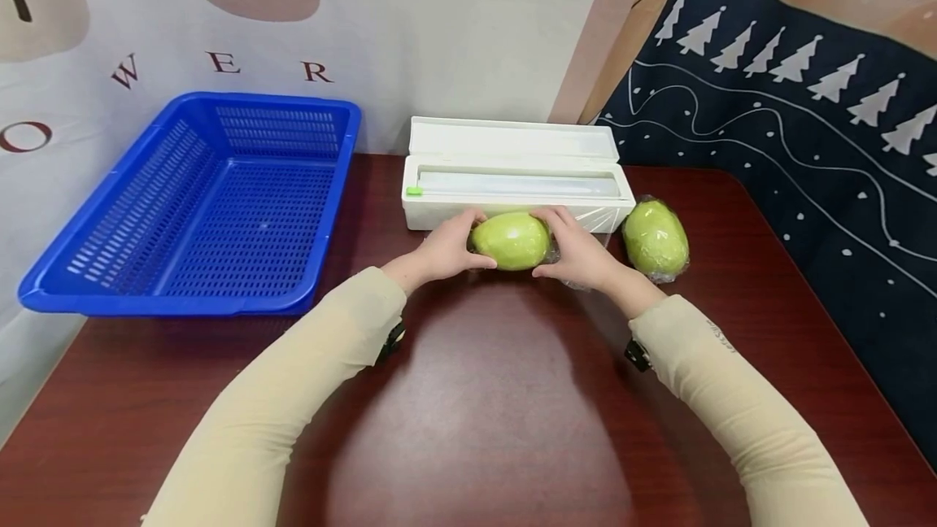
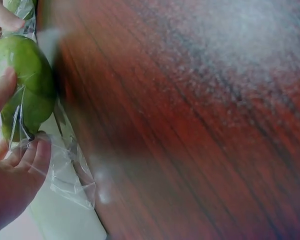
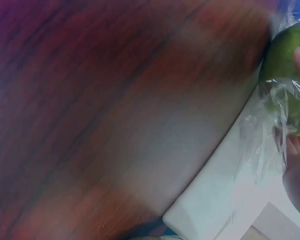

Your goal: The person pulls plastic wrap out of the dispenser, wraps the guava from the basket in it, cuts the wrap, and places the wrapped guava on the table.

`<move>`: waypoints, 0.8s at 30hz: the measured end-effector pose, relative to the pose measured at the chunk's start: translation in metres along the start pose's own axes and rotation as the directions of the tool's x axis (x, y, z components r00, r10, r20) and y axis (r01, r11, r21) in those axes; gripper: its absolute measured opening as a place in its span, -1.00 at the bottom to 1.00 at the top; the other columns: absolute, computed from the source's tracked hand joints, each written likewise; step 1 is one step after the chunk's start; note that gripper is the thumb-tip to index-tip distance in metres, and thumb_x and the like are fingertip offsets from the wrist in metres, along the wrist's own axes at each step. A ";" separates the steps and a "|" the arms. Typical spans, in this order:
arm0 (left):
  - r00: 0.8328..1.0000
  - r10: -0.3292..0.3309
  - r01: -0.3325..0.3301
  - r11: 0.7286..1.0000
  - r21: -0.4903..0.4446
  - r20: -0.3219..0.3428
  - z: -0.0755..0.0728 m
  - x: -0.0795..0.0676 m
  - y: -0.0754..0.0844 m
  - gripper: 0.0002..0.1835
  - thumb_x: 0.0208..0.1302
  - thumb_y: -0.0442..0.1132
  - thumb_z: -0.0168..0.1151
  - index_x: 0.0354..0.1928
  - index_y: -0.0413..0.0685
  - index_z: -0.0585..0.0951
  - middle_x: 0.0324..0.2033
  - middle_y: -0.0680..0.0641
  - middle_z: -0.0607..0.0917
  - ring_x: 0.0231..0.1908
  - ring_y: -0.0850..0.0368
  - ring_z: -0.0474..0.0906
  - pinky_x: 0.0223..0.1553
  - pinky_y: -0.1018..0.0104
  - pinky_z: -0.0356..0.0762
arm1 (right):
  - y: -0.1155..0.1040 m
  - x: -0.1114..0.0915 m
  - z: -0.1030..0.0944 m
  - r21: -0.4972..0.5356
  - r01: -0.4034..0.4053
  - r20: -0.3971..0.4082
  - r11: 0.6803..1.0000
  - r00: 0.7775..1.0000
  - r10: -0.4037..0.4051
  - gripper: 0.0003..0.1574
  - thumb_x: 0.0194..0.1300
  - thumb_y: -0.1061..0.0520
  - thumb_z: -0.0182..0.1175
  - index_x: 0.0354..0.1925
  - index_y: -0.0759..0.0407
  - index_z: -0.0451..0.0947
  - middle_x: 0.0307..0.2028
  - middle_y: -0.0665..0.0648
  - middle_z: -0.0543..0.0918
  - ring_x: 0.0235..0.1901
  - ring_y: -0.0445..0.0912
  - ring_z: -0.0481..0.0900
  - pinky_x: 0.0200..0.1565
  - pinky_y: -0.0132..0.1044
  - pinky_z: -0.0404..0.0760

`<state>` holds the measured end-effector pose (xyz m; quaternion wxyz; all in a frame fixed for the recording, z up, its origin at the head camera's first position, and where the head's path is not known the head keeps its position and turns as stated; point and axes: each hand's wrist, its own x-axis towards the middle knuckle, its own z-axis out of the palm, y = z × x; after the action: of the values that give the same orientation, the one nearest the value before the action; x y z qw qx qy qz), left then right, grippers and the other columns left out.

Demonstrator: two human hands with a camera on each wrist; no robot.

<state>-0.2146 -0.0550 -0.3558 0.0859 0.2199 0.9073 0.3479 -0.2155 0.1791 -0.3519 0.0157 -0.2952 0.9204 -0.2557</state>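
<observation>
A green mango (image 1: 511,241) is held between both hands, just in front of the white cling film box (image 1: 512,206). My left hand (image 1: 448,249) grips its left end with thumb and fingers. At the other end, my right hand (image 1: 578,254) grips it the same way. Clear cling film (image 2: 72,175) wraps part of the fruit; in the left wrist view its loose edge trails below the left fingers. More film (image 3: 262,127) hangs in creases by the right hand in the right wrist view. The box lid stands open, with the roll (image 1: 516,184) inside.
Another green mango (image 1: 655,238), wrapped in film, lies right of the box. A blue plastic basket (image 1: 220,303) stands at the left of the brown table (image 1: 483,429). Printed cloths hang behind and on the right. A small green slider (image 1: 414,191) sits on the box's left edge.
</observation>
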 end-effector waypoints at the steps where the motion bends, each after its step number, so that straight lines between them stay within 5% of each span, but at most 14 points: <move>1: 1.000 -0.001 0.001 1.000 -0.010 0.005 -0.001 0.000 0.000 -0.33 0.04 -0.11 0.41 0.13 -0.22 0.32 0.04 -0.20 0.53 0.08 -0.04 0.46 0.13 0.11 0.39 | 0.001 0.000 0.000 -0.001 0.001 -0.008 1.000 1.000 -0.001 0.06 -0.13 0.15 0.49 0.28 0.27 0.17 0.18 0.32 0.30 0.14 0.16 0.36 0.19 0.06 0.35; 12: 0.999 -0.003 0.004 1.000 -0.028 0.045 -0.005 -0.002 -0.003 -0.33 0.22 -0.06 0.24 0.22 -0.18 0.16 0.07 -0.31 0.51 0.10 -0.08 0.47 0.13 0.08 0.40 | 0.007 0.006 -0.004 0.277 -0.072 -0.025 0.958 0.996 0.082 -0.04 -0.18 0.26 0.50 0.20 0.35 0.30 0.09 0.31 0.48 0.04 0.14 0.52 0.00 -0.11 0.58; 24: 0.995 -0.011 0.014 0.999 -0.030 0.096 -0.008 -0.001 -0.003 -0.37 0.33 -0.03 0.09 0.28 -0.19 0.12 0.15 -0.34 0.46 0.20 -0.11 0.40 0.21 0.06 0.33 | 0.002 0.014 -0.010 0.270 -0.154 0.025 0.950 0.988 0.153 -0.14 -0.20 0.21 0.52 0.13 0.30 0.45 0.02 0.29 0.60 -0.02 0.10 0.60 -0.03 -0.13 0.60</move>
<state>-0.2176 -0.0622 -0.3517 0.1348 0.2293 0.8980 0.3504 -0.2299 0.1781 -0.3425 0.0776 -0.2182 0.8968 -0.3769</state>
